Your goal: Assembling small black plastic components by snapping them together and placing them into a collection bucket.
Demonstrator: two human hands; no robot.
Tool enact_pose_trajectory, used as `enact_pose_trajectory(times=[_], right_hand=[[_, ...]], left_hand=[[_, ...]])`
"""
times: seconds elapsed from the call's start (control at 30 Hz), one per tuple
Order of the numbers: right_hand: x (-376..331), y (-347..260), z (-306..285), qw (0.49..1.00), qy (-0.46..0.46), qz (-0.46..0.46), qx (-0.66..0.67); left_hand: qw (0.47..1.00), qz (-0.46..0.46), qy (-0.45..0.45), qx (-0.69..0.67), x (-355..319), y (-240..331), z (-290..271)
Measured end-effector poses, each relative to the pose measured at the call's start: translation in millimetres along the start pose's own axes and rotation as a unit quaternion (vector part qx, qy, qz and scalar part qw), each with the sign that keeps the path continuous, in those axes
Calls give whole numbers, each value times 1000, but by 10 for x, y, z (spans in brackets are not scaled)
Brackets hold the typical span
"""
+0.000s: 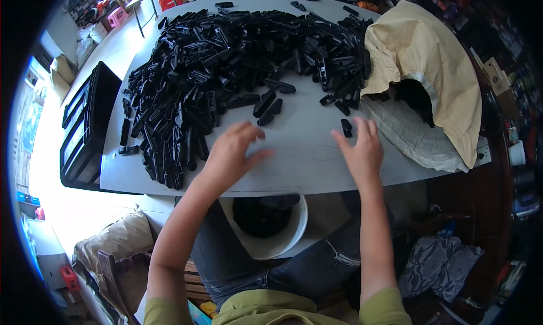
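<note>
A large heap of long black plastic parts [226,53] covers the far and left side of a grey table [305,161]. My left hand [232,152] hovers over the bare table near the heap's edge, fingers spread, holding nothing; two loose black parts [267,107] lie just beyond its fingertips. Over the table's right side my right hand [361,150] is spread too, its fingertips close to a small black part [346,127]. A white bucket [288,232] holding dark parts sits between my knees under the table's front edge.
A tan sack [430,59] lies open on the table's right, black parts spilling from its mouth. A black crate [85,127] stands left of the table. Cloth bundles and clutter lie on the floor at both sides.
</note>
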State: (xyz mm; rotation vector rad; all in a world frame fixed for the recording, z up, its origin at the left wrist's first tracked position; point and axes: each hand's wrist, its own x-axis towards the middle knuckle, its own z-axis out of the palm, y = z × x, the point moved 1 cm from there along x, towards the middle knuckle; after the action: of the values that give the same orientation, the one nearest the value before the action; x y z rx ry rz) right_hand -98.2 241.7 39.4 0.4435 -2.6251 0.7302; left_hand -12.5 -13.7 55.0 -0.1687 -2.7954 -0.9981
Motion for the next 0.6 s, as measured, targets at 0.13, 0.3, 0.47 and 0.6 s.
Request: enact_pose_trajectory(times=[0.13, 0.3, 0.47, 0.6], right_hand=[[175, 203, 167, 996, -80, 25, -11], [52, 191, 186, 959, -101, 99, 247], [-120, -163, 241, 865, -153, 99, 467], [-179, -405, 305, 923, -103, -118, 351]], left_hand=[[982, 34, 134, 128, 378, -11, 185], [995, -35, 80, 57, 277, -45, 227], [992, 16, -18, -124, -69, -22, 212], [992, 123, 31, -7, -65, -23, 247]])
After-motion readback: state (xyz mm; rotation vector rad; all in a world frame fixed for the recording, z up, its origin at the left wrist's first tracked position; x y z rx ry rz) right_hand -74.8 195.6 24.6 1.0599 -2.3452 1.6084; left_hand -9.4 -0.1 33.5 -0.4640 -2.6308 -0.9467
